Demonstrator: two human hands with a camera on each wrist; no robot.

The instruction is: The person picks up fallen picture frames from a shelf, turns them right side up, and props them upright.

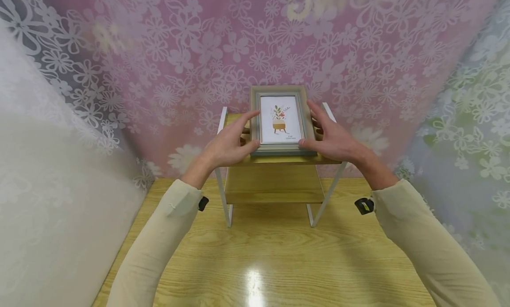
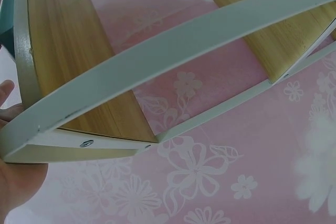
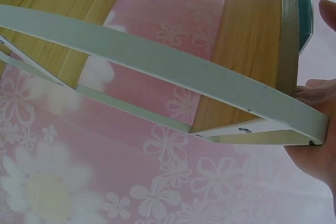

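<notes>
A picture frame (image 1: 311, 147) with a grey-beige border and a printed potted plant sits at the top of a small side table (image 1: 239, 163). Its upper end reaches past the tabletop's back edge in the head view. My left hand (image 1: 229, 143) holds the frame's left side, thumb at the lower corner and index finger on the border. On the opposite side my right hand (image 1: 334, 136) grips it likewise, thumb on the lower right corner. In the wrist views, a white metal bar (image 2: 157, 61) crosses before the left hand, and another bar (image 3: 173, 66) before the right hand.
Below the tabletop is a wooden lower shelf (image 1: 275, 183) between white metal legs (image 1: 324, 201). The table stands on a wood-grain floor (image 1: 223, 262). Pink floral cloth (image 1: 191, 77) hangs behind, with pale floral cloth (image 1: 59, 174) at left and more cloth (image 1: 470, 156) at right.
</notes>
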